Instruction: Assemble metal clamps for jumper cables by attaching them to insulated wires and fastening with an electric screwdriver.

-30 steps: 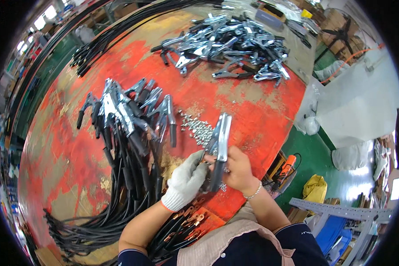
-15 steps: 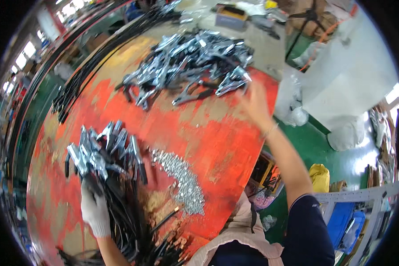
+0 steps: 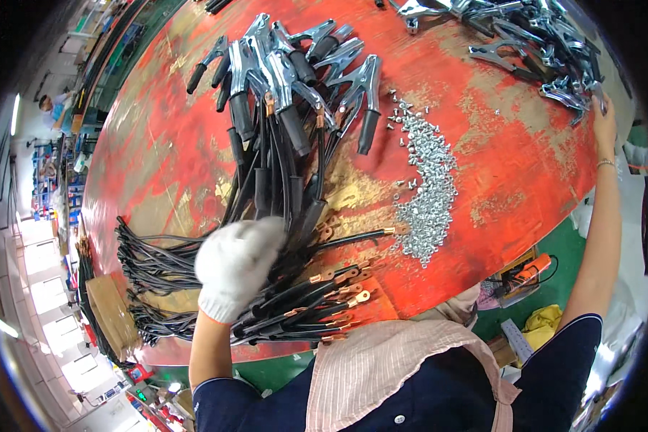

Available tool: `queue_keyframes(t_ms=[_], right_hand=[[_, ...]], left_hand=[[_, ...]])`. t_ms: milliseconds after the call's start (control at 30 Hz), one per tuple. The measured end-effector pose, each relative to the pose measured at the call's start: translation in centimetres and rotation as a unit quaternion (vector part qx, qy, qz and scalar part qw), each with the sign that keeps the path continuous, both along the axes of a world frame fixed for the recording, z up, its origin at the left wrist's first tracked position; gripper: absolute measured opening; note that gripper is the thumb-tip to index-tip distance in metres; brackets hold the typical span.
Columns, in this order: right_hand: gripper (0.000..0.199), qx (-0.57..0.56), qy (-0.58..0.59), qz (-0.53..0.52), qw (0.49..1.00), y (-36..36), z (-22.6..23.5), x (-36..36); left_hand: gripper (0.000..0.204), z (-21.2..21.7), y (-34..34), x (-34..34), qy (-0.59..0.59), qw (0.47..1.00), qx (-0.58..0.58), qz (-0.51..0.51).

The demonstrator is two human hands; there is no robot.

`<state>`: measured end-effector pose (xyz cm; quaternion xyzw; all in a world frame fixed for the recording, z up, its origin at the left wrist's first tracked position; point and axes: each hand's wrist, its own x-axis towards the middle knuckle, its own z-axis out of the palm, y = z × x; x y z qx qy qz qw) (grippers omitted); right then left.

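Note:
My left hand [image 3: 237,265], in a white knit glove, is over a bundle of black cables [image 3: 266,194]. Motion blurs its fingers, so their grip is unclear. Silver spring clamps [image 3: 284,72] with black handle sleeves lie fanned out at the far end of this bundle, some with copper cable lugs at them. At the far right, my bare right hand [image 3: 603,126] reaches to the edge of a larger clamp pile [image 3: 533,36], its fingers closed on a metal clamp [image 3: 597,98]. That clamp is partly hidden by the fingers.
A heap of small silver screws [image 3: 428,191] spreads over the worn red tabletop [image 3: 511,151]. Cables with copper lugs [image 3: 360,296] lie near the front edge. More coiled black cables [image 3: 158,255] and a cardboard piece [image 3: 111,317] are at the left.
The head view has shifted and turned. My left hand has drawn back along the cables, away from the clamps. My right hand remains at the clamp pile's edge, its fingers now around a clamp.

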<state>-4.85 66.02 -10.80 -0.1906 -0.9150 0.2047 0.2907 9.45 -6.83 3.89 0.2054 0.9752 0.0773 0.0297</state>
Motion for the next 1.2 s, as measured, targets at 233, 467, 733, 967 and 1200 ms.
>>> queue_keyframes(t_ms=[233,467,733,967,1200], right_hand=[[0.053,-0.216,0.113,0.037,0.969,-7.4,4.4,3.5],[0.038,0.087,0.032,0.113,0.989,-14.3,5.6,13.4],[0.035,-0.36,0.081,0.157,0.916,-20.9,2.7,18.4],[0.032,-0.473,0.133,0.171,0.854,-22.7,2.3,19.4],[0.032,-0.515,0.143,0.151,0.832,-25.8,3.2,20.4]], left_hand=[[0.021,-4.6,10.0,-2.5,-0.103,0.962,-0.128,-0.217],[0.013,-1.8,6.2,-4.8,-0.066,0.984,0.058,-0.152],[0.021,2.8,0.8,-5.1,-0.133,0.907,0.384,0.109],[0.027,3.3,1.1,-7.3,0.004,0.879,0.472,0.063],[0.024,0.7,7.2,-8.1,-0.173,0.857,0.483,-0.048]])
